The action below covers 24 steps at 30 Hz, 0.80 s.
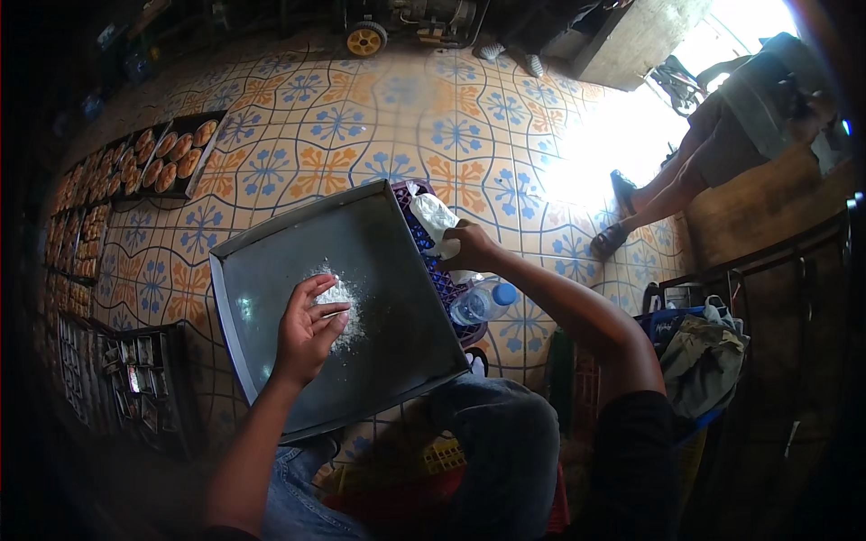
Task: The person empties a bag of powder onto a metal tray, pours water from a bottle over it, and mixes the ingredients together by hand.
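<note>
A large dark metal tray (397,329) with raised edges lies in front of me, with a patch of white powder (347,335) near its middle. Over that powder is my left hand (307,335), fingers apart and slightly bent; part of the powder is hidden behind them. My right hand (471,246) is closed on a white plastic bag (433,216) just beyond the tray's right edge. The bag seems filled with something white. Close by it, a clear plastic bottle (473,307) with a blue cap lies tilted on a purple plastic crate (422,239).
Pans of baked bread rolls (176,158) line the left side of the patterned tile floor (469,135). Empty-looking metal moulds (140,379) sit at lower left. A wheeled machine (365,39) stands far ahead. At right are another person's legs (667,185) and a cloth-filled blue basket (704,361).
</note>
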Motion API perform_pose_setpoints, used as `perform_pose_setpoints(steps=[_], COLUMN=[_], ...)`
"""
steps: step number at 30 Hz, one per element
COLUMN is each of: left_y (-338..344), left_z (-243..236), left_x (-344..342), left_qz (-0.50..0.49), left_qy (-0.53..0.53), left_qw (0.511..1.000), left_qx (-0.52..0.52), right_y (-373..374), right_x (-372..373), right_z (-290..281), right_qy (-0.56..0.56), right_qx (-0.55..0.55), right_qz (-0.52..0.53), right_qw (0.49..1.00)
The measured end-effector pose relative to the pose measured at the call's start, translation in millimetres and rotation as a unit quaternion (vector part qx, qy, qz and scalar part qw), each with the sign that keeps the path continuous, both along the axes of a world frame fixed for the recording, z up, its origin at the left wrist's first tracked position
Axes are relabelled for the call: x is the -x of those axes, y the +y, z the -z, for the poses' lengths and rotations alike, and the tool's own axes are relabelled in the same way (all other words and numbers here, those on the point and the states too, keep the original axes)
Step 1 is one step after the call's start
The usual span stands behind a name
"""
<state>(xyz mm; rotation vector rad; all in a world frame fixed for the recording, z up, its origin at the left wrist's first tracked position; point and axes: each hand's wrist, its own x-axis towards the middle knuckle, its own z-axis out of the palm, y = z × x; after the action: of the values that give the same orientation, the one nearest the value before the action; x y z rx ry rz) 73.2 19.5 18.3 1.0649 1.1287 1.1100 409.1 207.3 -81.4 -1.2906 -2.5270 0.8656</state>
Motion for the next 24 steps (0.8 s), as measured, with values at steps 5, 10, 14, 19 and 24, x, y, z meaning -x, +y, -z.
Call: perform_pose_setpoints(steps=[5, 10, 14, 19, 24], left_y=[1.4, 3.7, 6.8, 0.5, -4.1], left_z=[8.6, 9.6, 11.0, 2.5, -5.2], left_x=[-1.6, -2.3, -5.5, 4.4, 9.6], left_qz=[0.009, 0.008, 0.018, 0.003, 0.005], left_qy=[0.028, 0.041, 0.042, 0.064, 0.069], left_qw=[1.0, 0.999, 0.999, 0.998, 0.997], left_qx=[0.011, 0.017, 0.01, -0.004, -0.015], right_y=[-10.8, -7.1, -1.7, -13.2, -86.7], right_x=[8.9, 4.9, -8.3, -33.3, -84.2], right_z=[18.3, 28.2, 25.1, -9.9, -49.0], right_qy=[-0.034, -0.022, -0.054, 0.16, 0.165], right_qx=[-0.028, -0.008, 0.022, 0.073, 0.126], right_qz=[0.053, 0.016, 0.016, 0.121, -0.007], right_qw=[0.998, 1.0, 0.998, 0.977, 0.978])
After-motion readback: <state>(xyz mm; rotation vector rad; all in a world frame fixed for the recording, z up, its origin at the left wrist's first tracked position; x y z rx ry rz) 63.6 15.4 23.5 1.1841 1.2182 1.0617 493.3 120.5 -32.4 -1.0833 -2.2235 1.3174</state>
